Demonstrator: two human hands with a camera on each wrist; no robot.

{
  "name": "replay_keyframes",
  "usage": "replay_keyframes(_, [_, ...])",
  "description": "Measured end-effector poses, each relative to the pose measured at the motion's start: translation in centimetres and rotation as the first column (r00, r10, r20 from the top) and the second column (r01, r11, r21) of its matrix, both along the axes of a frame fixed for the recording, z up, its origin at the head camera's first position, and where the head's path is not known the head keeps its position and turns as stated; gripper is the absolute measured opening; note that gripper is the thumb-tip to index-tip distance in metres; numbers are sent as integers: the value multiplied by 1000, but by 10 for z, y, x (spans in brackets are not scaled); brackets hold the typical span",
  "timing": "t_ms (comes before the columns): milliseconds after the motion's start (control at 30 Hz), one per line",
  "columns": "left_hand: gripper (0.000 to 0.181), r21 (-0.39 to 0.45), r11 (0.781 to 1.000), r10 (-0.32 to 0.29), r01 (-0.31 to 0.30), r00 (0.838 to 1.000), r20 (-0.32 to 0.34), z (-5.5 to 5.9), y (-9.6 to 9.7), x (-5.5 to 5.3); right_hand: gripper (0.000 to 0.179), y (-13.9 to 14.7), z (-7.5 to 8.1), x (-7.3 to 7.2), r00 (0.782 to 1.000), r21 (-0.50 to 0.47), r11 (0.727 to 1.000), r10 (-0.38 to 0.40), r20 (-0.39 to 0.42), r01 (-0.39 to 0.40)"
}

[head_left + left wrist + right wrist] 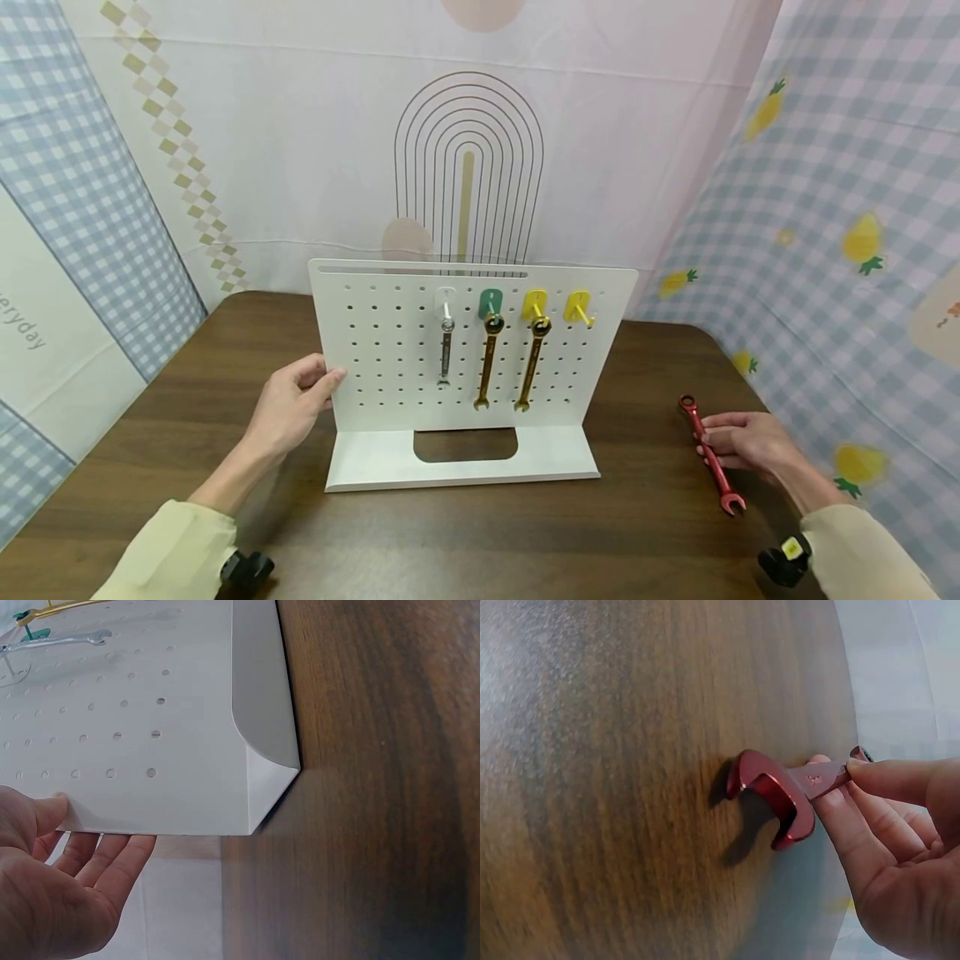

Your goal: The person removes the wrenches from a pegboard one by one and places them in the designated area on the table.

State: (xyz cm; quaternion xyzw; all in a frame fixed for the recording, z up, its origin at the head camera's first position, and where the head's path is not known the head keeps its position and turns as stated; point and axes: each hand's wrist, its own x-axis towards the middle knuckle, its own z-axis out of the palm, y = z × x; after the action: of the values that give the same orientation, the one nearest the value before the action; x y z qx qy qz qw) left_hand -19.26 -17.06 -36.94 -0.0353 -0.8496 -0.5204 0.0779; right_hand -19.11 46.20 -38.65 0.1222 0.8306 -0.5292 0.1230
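Observation:
A white pegboard stand (382, 333) stands upright on the table, its left edge pinched by my left hand (288, 404) between thumb and fingers. At the right, my right hand (750, 446) holds a red combination wrench (712, 462) by its shank. The wrench's ring end points away and its open end toward me; that open end shows large in the right wrist view (780, 799). A small silver wrench (446, 354) hangs from a white hook (446, 300). One gold wrench (488, 362) hangs on a green hook (491, 300), another gold wrench (532, 367) on a yellow hook (535, 302).
A second yellow hook (577, 307) at the board's right bears nothing. The brown wooden table (480, 533) spreads around the stand, with its rounded right edge close to my right hand. Patterned cloth (300, 142) hangs behind and on both sides.

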Motion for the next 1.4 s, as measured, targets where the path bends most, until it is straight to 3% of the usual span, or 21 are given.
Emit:
replay_keyframes(233, [25,-13,1000,5,-5,1000,-5,1,0,0,36,-5,4,-2,999,157,987,-30,-26,34])
replay_keyframes(467, [24,-19,1000,12,-12,1000,-5,1,0,0,34,-10,4,-3,998,248,967,-43,-44,53])
replay_keyframes(767, [25,-12,1000,7,-7,1000,1,1,1,1,37,-13,6,0,998,303,953,-9,-69,30])
replay_keyframes(1400, [24,-13,1000,11,-11,1000,7,1,0,1,33,-19,6,3,993,368,928,-16,-115,58])
